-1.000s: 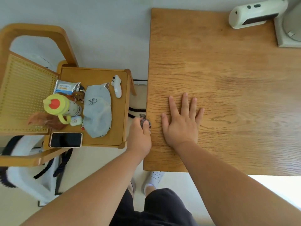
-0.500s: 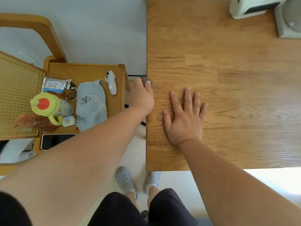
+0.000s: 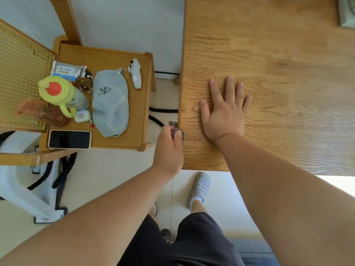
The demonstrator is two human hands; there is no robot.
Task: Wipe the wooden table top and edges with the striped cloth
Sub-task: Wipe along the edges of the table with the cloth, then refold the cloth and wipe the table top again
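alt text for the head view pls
A person's left hand grips a dark striped cloth against the left edge of a brown wooden table, while the right hand lies flat on top. A wooden chair seat alongside holds a black phone, grey cap and yellow-green bottle.

The cloth (image 3: pixel 173 126) is mostly hidden inside the left hand (image 3: pixel 169 148); its stripes cannot be made out. The surface (image 3: pixel 278 45) is cut off by the top and right edges. A grey object (image 3: pixel 347 14) in the top right corner is cut off and cannot be identified. Print on the packet (image 3: pixel 66 69) is too small to read.
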